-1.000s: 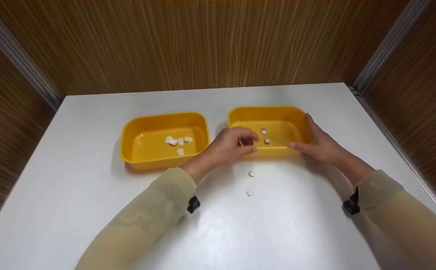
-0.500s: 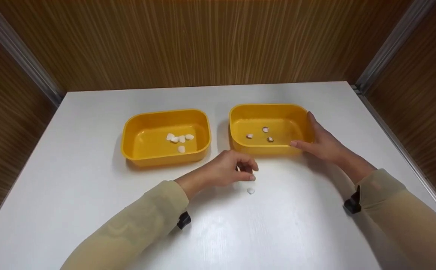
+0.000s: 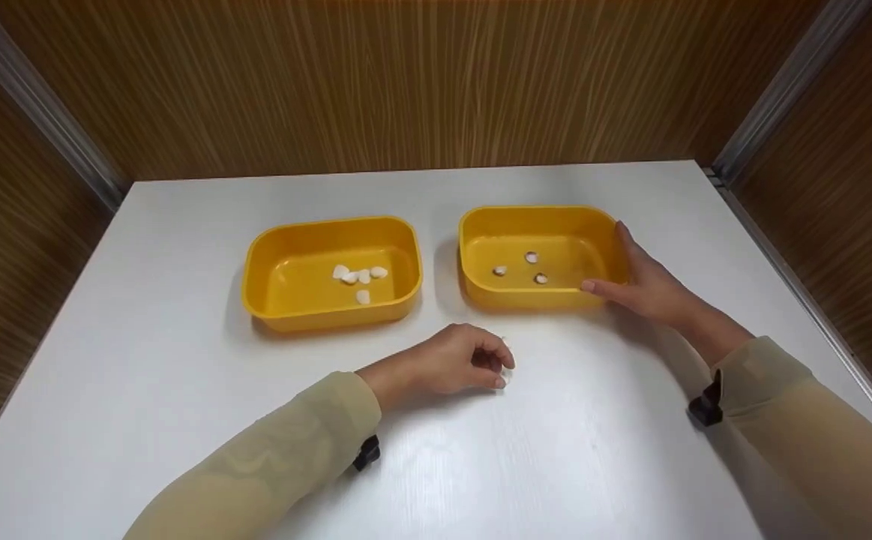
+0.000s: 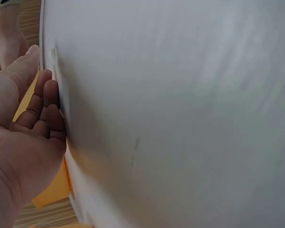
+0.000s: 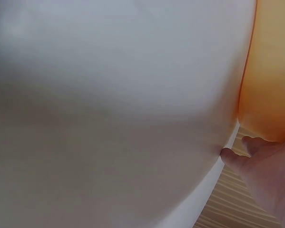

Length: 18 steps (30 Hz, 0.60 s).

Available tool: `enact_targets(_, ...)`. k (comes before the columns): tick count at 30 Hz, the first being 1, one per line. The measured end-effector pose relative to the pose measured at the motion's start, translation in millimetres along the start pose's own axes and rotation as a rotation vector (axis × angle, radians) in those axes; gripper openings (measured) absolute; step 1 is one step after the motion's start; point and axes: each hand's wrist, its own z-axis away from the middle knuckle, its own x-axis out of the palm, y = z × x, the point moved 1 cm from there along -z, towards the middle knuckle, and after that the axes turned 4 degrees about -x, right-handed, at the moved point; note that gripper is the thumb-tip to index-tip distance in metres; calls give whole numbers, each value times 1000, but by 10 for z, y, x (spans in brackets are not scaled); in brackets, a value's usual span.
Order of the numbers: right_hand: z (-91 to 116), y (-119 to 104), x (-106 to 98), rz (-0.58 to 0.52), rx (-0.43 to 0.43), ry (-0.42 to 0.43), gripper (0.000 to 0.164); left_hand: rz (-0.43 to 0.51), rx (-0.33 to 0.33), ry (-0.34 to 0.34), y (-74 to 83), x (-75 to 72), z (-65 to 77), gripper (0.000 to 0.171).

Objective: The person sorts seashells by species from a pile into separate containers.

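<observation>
My left hand (image 3: 459, 361) is low over the white table, thumb and fingers loosely bent around a small white shell-like piece (image 3: 507, 376). That piece is mostly hidden by the fingertips, and no firm pinch shows. Just behind the fingers, the edge of another pale piece (image 3: 504, 340) peeks out. My right hand (image 3: 649, 289) holds the right yellow bin (image 3: 533, 298) by its near right corner, thumb on the front rim and fingers along the outer side. Inside that bin lie 3 small pieces with dark markings, one of them a shell-like piece (image 3: 531, 257) at the back.
A second yellow bin (image 3: 331, 321) stands to the left, with several plain white pieces (image 3: 363, 297) in it. Both bins sit on the white table (image 3: 555, 450). Wood-grain panels (image 3: 436, 82) close off the back and sides.
From the right bin's near rim, my left hand has come down toward the front of the table. A third piece now shows in that bin. The right hand keeps its place.
</observation>
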Motion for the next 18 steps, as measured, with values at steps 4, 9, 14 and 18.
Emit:
enact_targets(4, -5, -6, 3, 18, 15, 1, 122, -12, 12, 1, -26, 7, -5, 17)
enact_targets(9, -1, -11, 9, 19, 19, 1, 122, -14, 14, 11, -44, 17, -6, 16)
enact_targets(14, 7, -16, 6, 11, 20, 4, 122, -31, 2, 31, -54, 35, -7, 15)
enact_targets(18, 9, -14, 0, 18, 18, 5, 123, -50, -7, 45, -49, 46, -6, 12)
